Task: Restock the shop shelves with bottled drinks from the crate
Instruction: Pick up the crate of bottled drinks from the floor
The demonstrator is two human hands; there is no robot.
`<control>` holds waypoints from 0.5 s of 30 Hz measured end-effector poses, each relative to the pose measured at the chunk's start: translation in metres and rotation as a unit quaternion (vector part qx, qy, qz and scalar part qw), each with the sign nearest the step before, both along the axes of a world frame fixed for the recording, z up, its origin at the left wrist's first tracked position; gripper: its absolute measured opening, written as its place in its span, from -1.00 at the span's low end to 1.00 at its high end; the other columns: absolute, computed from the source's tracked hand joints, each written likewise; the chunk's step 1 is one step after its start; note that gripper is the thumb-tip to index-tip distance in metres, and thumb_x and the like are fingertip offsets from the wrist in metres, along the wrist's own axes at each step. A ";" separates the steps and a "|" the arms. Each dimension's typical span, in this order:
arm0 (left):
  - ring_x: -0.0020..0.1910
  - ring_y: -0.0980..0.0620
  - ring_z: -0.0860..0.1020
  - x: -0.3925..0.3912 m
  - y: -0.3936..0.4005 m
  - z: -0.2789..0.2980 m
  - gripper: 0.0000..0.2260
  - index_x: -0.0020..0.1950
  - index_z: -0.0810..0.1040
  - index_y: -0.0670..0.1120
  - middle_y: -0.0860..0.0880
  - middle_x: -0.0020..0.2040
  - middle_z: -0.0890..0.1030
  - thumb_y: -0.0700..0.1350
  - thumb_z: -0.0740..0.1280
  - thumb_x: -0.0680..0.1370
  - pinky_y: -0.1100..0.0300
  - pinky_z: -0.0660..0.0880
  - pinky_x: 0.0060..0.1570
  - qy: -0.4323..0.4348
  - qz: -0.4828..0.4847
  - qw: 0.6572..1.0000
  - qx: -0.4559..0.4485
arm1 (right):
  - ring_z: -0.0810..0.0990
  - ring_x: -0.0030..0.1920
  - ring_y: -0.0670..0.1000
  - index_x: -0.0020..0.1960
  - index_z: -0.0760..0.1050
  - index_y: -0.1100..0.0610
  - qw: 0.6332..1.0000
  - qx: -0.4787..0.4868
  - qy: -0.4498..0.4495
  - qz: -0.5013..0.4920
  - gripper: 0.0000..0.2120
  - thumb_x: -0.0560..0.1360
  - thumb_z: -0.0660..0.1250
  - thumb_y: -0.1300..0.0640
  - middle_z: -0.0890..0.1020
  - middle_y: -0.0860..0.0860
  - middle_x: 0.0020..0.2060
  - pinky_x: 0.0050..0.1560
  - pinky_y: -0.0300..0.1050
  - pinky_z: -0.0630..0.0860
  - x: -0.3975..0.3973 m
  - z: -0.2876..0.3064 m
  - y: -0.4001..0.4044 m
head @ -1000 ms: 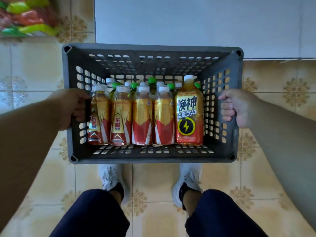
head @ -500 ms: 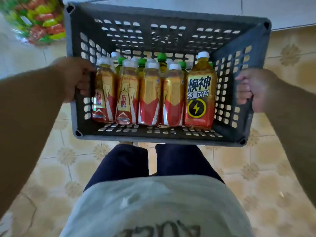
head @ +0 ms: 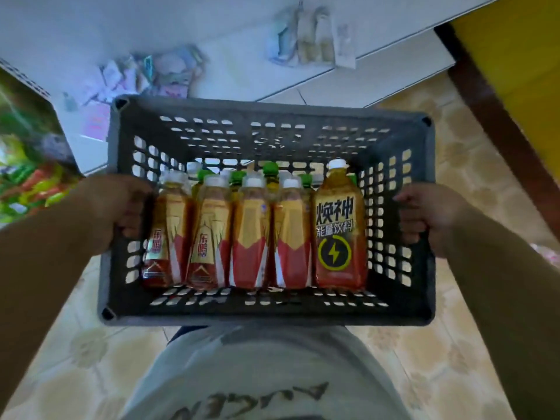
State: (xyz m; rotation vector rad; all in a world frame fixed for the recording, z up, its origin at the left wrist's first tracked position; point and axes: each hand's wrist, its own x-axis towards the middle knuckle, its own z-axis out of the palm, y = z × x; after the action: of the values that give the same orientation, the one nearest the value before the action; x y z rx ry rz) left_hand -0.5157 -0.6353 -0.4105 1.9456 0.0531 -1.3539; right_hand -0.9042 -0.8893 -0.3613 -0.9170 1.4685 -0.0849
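A dark grey slotted plastic crate is held up in front of my body. My left hand grips its left wall and my right hand grips its right wall. Inside, along the near wall, stand several white-capped bottles with gold and red labels. A larger amber energy drink bottle with a black label and yellow lightning mark stands at the right end. Green-capped bottles show behind them. The far half of the crate holds nothing.
White shelf boards run across the top, with blurred packets and small packaged goods on them. Colourful snack bags lie at the left. A yellow and dark brown counter stands at the upper right. Tiled floor lies below.
The crate has been lifted from near the floor to waist height and carried on. White shelves with goods and a yellow counter have come into view; my feet are hidden.
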 end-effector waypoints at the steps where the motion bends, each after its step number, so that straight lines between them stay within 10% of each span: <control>1: -0.61 0.04 0.25 -0.003 -0.002 0.004 -0.68 -0.45 0.37 -0.06 0.02 -0.53 0.30 -0.09 0.35 0.47 0.20 0.24 -0.50 -0.005 -0.020 1.000 -0.004 | 0.07 -0.63 -0.05 -0.39 0.22 0.01 1.000 0.001 -0.002 -0.018 -0.65 0.53 0.15 0.26 0.14 -0.07 -0.59 -0.54 -0.25 0.08 -0.009 0.005 0.008; 15: -0.69 0.11 0.09 -0.090 -0.116 0.073 -0.60 -0.43 0.26 0.01 0.08 -0.61 0.14 -0.15 0.22 0.60 0.34 0.12 -0.64 0.015 -0.195 0.981 -0.017 | 0.11 -0.59 -0.07 -0.29 0.21 0.01 0.965 0.020 -0.020 -0.261 -0.72 0.53 0.21 0.22 0.19 -0.07 -0.53 -0.56 -0.23 0.08 -0.150 0.037 0.082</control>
State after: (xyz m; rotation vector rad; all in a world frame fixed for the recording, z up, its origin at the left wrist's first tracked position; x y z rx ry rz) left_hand -0.6058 -0.7510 -0.3371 1.9732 -0.3519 -1.6211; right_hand -1.0542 -0.8068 -0.3239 -0.4729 1.6368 -0.4568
